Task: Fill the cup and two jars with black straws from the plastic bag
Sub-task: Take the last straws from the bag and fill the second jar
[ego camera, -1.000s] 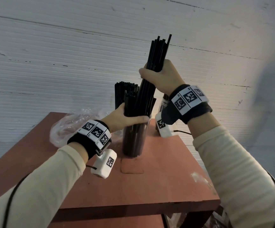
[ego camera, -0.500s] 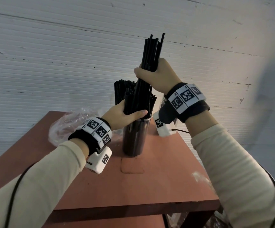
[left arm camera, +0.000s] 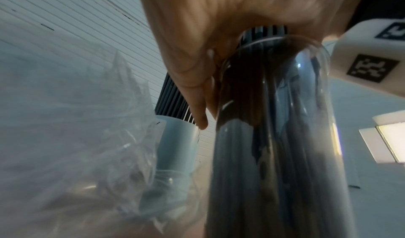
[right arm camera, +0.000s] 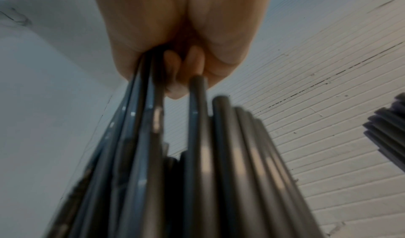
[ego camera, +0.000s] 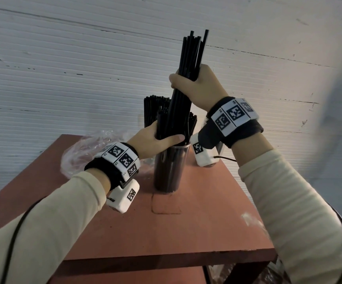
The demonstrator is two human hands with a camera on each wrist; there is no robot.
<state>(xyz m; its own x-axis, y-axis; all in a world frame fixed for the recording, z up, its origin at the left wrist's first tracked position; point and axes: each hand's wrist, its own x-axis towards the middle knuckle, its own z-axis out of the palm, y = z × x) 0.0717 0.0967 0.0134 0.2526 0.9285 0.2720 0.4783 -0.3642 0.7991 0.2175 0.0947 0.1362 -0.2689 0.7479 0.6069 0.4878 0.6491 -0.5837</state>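
Ideally the right hand (ego camera: 196, 87), fisted round the straw bundle (ego camera: 188, 64), feeds it straight down while the left hand (ego camera: 155, 140) clasps the straws at the rim of the jar (ego camera: 171, 171) near the table's (ego camera: 196, 222) far edge

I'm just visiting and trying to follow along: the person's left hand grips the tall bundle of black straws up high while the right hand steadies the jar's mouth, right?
Hands swapped. In the head view the right hand grips the tall bundle of black straws up high, while the left hand steadies the jar at its mouth.
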